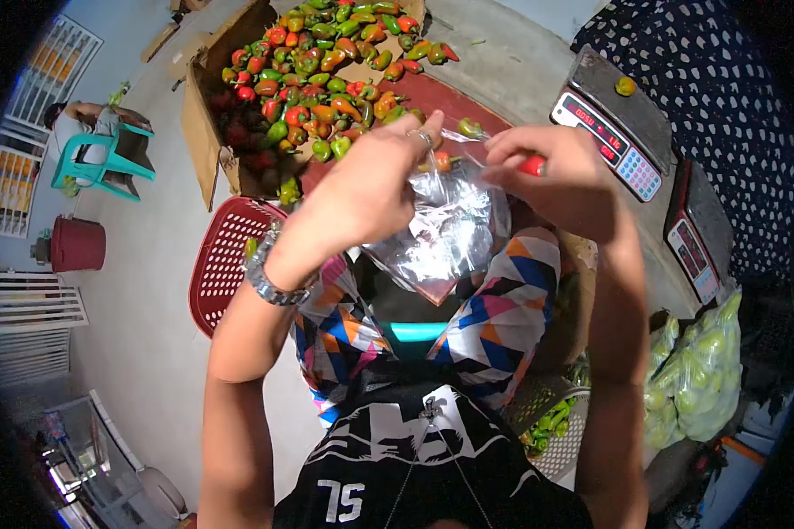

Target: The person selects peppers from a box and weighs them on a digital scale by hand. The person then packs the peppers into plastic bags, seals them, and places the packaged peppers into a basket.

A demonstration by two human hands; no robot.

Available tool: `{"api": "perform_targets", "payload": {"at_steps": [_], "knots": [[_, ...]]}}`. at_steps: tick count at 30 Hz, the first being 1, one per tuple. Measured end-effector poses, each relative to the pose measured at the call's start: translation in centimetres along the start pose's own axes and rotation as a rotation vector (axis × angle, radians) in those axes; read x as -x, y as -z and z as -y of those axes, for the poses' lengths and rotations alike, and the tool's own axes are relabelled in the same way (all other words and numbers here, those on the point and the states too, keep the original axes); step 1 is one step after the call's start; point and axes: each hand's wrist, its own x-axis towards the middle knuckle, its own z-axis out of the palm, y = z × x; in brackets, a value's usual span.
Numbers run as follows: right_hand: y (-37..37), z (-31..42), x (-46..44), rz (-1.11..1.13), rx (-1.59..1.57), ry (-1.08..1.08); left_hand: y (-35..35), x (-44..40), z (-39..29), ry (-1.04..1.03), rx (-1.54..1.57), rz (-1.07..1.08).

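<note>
A clear plastic bag [445, 229] hangs over my lap, its shiny film catching the light. The fingers of my left hand [366, 181], with a ring and a wristwatch, are closed on the left side of the bag's mouth. My right hand [560, 172] pinches the other side of the mouth. Something red, which looks like a small pepper [532, 165], shows at the right fingers. An orange-red pepper [441, 162] appears at the bag's opening between my hands; whether it is inside I cannot tell. Just beyond lies a greenish pepper [470, 128].
A cardboard box [205, 132] and red surface with many red and green peppers lie ahead. A red basket [216, 264] stands left. Two digital scales [622, 106] are at right, near bags of green produce [701, 379]. A person sits on a teal chair [106, 159] far left.
</note>
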Motion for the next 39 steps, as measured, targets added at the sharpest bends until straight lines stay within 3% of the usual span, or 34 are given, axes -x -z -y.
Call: {"api": "perform_targets", "payload": {"at_steps": [1, 4, 5, 8, 10, 11, 13, 15, 18, 19, 21, 22, 25, 28, 29, 31, 33, 35, 37, 39], "knots": [[0.4, 0.6, 0.1, 0.001, -0.222, -0.144, -0.9, 0.1, 0.2, -0.016, -0.022, -0.03], [-2.3, 2.0, 1.7, -0.289, -1.329, -0.286, -2.0, 0.5, -0.3, 0.012, -0.005, -0.044], [-2.6, 2.8, 1.8, -0.209, -1.489, -0.243, -2.2, 0.6, -0.5, 0.034, 0.02, -0.049], [-7.6, 0.6, 2.2, -0.257, -0.725, 0.028, -2.2, 0.7, -1.1, 0.053, 0.043, -0.054], [-9.0, 0.6, 1.4, -0.218, -1.134, -0.036, -2.9, 1.1, 0.0, 0.022, -0.006, -0.097], [-9.6, 0.3, 1.1, -0.204, -1.29, 0.033, -3.0, 1.3, 0.5, 0.007, -0.033, -0.121], [-9.5, 0.8, 0.3, -0.156, -1.419, -0.067, -2.3, 1.5, 0.2, 0.108, -0.038, -0.079], [-8.4, 1.2, -0.7, -0.094, -1.342, -0.392, -1.9, 1.7, 0.2, 0.131, -0.007, -0.08], [-9.6, -0.3, -0.9, 0.059, -0.814, -0.339, -1.2, 1.5, -0.2, 0.094, 0.143, -0.088], [-11.2, -1.0, -0.9, -0.094, -0.345, -0.072, -1.2, 1.5, 0.1, 0.04, 0.101, -0.112], [-12.5, -1.9, -0.7, -0.18, -0.13, 0.037, -1.6, 1.5, 1.1, -0.067, 0.019, -0.154], [-12.7, -1.9, -0.6, -0.222, -0.022, 0.089, -1.8, 1.6, 1.1, -0.016, -0.056, -0.141], [-11.0, 0.0, -1.0, -0.028, 0.053, -0.017, -2.7, 1.8, 1.4, 0.133, -0.281, -0.054], [-11.1, 0.8, -1.8, 0.012, 0.197, -0.116, -2.9, 1.2, 0.9, 0.177, -0.288, 0.077], [-11.2, 0.4, -1.8, 0.001, 0.19, -0.077, -2.8, 1.1, 0.9, 0.048, -0.192, 0.042], [-11.4, -0.2, -1.9, -0.023, 0.176, 0.001, -2.5, 0.6, 0.3, -0.032, -0.124, -0.002], [-11.7, 0.5, -1.1, 0.068, 0.314, -0.066, -2.2, 0.3, -0.1, -0.095, -0.064, -0.004], [-12.5, 0.0, -1.2, 0.017, 0.227, 0.054, -2.1, -0.1, -0.3, -0.144, -0.008, 0.041], [-15.1, -2.6, -2.3, -0.185, -0.087, 0.356, -2.6, 0.0, -0.5, -0.09, -0.005, 0.022], [-16.5, -3.4, -2.4, -0.165, -0.398, 0.313, -2.7, 0.1, -0.4, -0.025, 0.01, 0.048]]}}
